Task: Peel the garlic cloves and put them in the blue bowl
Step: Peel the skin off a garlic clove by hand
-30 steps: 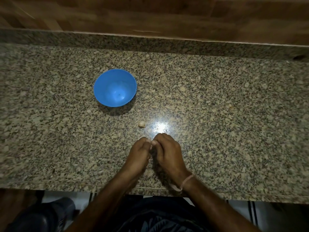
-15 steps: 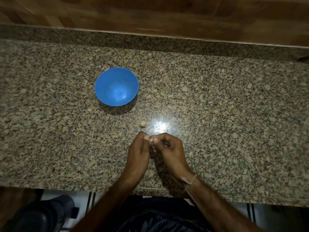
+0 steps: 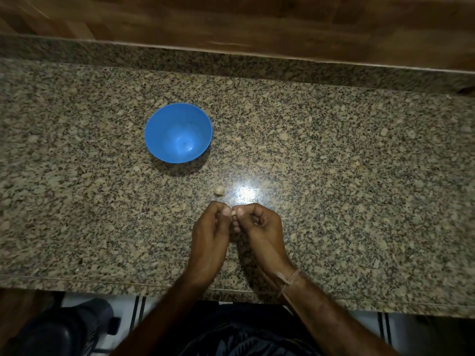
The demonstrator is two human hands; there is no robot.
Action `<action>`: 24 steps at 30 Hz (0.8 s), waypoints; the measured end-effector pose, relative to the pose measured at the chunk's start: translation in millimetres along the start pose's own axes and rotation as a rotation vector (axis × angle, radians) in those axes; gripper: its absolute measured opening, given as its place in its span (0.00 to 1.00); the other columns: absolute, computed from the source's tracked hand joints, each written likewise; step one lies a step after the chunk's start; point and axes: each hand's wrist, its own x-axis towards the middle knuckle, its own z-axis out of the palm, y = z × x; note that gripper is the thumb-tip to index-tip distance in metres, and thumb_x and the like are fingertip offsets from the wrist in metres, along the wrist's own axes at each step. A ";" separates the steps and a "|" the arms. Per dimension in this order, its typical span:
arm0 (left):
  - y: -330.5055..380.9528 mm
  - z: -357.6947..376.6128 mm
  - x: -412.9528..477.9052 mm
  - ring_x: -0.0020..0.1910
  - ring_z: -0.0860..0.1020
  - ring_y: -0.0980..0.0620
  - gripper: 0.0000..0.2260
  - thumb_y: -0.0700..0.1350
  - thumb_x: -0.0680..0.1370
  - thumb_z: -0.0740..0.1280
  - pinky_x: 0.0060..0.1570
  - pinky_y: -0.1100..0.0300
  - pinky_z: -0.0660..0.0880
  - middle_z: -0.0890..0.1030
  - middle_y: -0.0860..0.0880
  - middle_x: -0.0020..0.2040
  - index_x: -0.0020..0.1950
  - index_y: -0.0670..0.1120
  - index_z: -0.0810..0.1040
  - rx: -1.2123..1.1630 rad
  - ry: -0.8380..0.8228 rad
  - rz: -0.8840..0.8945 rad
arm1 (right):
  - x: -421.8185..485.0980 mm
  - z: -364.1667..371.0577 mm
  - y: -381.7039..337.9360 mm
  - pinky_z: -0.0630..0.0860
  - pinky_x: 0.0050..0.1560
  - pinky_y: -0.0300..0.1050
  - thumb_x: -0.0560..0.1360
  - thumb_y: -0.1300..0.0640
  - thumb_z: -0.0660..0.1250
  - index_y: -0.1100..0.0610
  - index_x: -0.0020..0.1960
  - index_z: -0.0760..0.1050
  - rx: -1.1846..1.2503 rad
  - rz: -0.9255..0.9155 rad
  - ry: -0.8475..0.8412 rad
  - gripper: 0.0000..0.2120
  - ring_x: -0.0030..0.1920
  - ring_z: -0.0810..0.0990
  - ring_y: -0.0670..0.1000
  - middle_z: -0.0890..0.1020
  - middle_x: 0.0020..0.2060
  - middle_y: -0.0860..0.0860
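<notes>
Head view, looking down on a speckled granite counter (image 3: 334, 176). Left hand (image 3: 208, 235) and right hand (image 3: 259, 227) close together near the front edge, fingers curled, both pinching one small garlic clove (image 3: 233, 213) between thumbs and fingertips. Second garlic clove (image 3: 219, 190) lying loose on the counter just beyond the hands, beside a bright glare spot. Blue bowl (image 3: 154, 140) upright farther back and leftward, well apart from both hands. Thin band (image 3: 288, 278) around the right wrist.
</notes>
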 end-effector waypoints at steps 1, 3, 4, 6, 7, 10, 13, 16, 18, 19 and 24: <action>1.5 -0.6 -0.4 0.38 0.81 0.60 0.07 0.43 0.85 0.64 0.37 0.68 0.74 0.83 0.51 0.39 0.49 0.46 0.77 -0.028 0.000 -0.022 | 0.2 -0.8 -0.7 0.82 0.49 0.56 0.82 0.60 0.70 0.63 0.52 0.84 -0.015 -0.016 0.000 0.06 0.45 0.83 0.59 0.85 0.45 0.67; 2.4 -1.7 0.5 0.40 0.84 0.57 0.04 0.41 0.84 0.67 0.39 0.68 0.77 0.85 0.51 0.42 0.50 0.45 0.80 -0.069 0.011 -0.049 | 0.6 -1.6 -3.1 0.83 0.51 0.51 0.82 0.63 0.70 0.65 0.53 0.83 -0.033 -0.026 0.002 0.05 0.47 0.85 0.56 0.87 0.46 0.63; 1.9 -2.6 1.5 0.41 0.85 0.55 0.02 0.40 0.83 0.69 0.40 0.67 0.78 0.86 0.50 0.42 0.51 0.45 0.81 -0.089 0.017 -0.061 | 0.6 -1.5 -4.6 0.83 0.52 0.50 0.82 0.64 0.70 0.66 0.54 0.83 -0.026 -0.020 0.006 0.05 0.47 0.86 0.55 0.88 0.46 0.60; 2.3 -3.3 2.9 0.40 0.86 0.54 0.02 0.39 0.81 0.70 0.40 0.66 0.79 0.86 0.49 0.42 0.51 0.44 0.82 -0.123 0.032 -0.089 | 0.2 -1.1 -6.6 0.82 0.53 0.52 0.81 0.65 0.69 0.67 0.54 0.83 0.005 0.011 0.016 0.05 0.46 0.85 0.54 0.88 0.45 0.60; 3.3 -3.5 3.2 0.39 0.85 0.55 0.02 0.39 0.81 0.71 0.39 0.67 0.78 0.87 0.49 0.41 0.50 0.44 0.83 -0.131 0.042 -0.099 | 0.1 -1.1 -6.0 0.82 0.55 0.55 0.81 0.65 0.70 0.67 0.54 0.83 0.014 0.026 0.017 0.05 0.46 0.85 0.55 0.88 0.45 0.61; 3.9 -4.0 3.5 0.37 0.84 0.59 0.02 0.38 0.80 0.72 0.37 0.69 0.76 0.87 0.50 0.40 0.49 0.43 0.84 -0.111 0.084 -0.096 | -1.0 -3.7 -7.8 0.83 0.54 0.54 0.81 0.65 0.71 0.65 0.53 0.83 -0.035 -0.010 -0.006 0.04 0.47 0.86 0.55 0.87 0.47 0.62; 1.1 -5.6 4.9 0.41 0.84 0.56 0.04 0.39 0.79 0.73 0.41 0.67 0.78 0.87 0.51 0.41 0.48 0.47 0.85 -0.075 0.094 -0.074 | 0.6 -9.4 -12.7 0.84 0.53 0.47 0.79 0.64 0.73 0.60 0.51 0.85 -0.259 -0.195 -0.057 0.02 0.50 0.87 0.53 0.88 0.46 0.53; 0.3 -5.7 5.2 0.43 0.85 0.54 0.02 0.39 0.80 0.73 0.43 0.66 0.79 0.87 0.50 0.43 0.50 0.46 0.85 -0.164 0.070 -0.108 | 4.2 -11.4 -15.9 0.84 0.53 0.48 0.78 0.64 0.75 0.58 0.50 0.85 -0.334 -0.247 -0.067 0.03 0.49 0.87 0.51 0.88 0.45 0.50; 0.7 -4.5 5.4 0.45 0.85 0.52 0.03 0.38 0.80 0.72 0.45 0.66 0.80 0.88 0.47 0.44 0.51 0.43 0.85 -0.271 0.055 -0.160 | 5.8 -10.8 -14.7 0.84 0.53 0.49 0.78 0.65 0.74 0.59 0.51 0.85 -0.312 -0.229 -0.057 0.03 0.49 0.87 0.52 0.88 0.45 0.51; 0.0 -3.9 5.7 0.47 0.86 0.50 0.03 0.37 0.80 0.72 0.46 0.65 0.80 0.88 0.46 0.45 0.51 0.42 0.85 -0.313 0.046 -0.184 | 6.1 -10.4 -13.8 0.84 0.53 0.48 0.78 0.66 0.74 0.61 0.51 0.85 -0.281 -0.210 -0.056 0.03 0.49 0.87 0.52 0.89 0.45 0.52; -7.0 -2.4 7.3 0.53 0.86 0.41 0.04 0.37 0.80 0.71 0.54 0.55 0.82 0.88 0.42 0.48 0.53 0.40 0.85 -0.387 0.012 -0.225 | 4.3 -11.5 -10.8 0.83 0.53 0.47 0.79 0.67 0.73 0.61 0.53 0.84 -0.227 -0.188 -0.061 0.05 0.48 0.87 0.52 0.88 0.45 0.53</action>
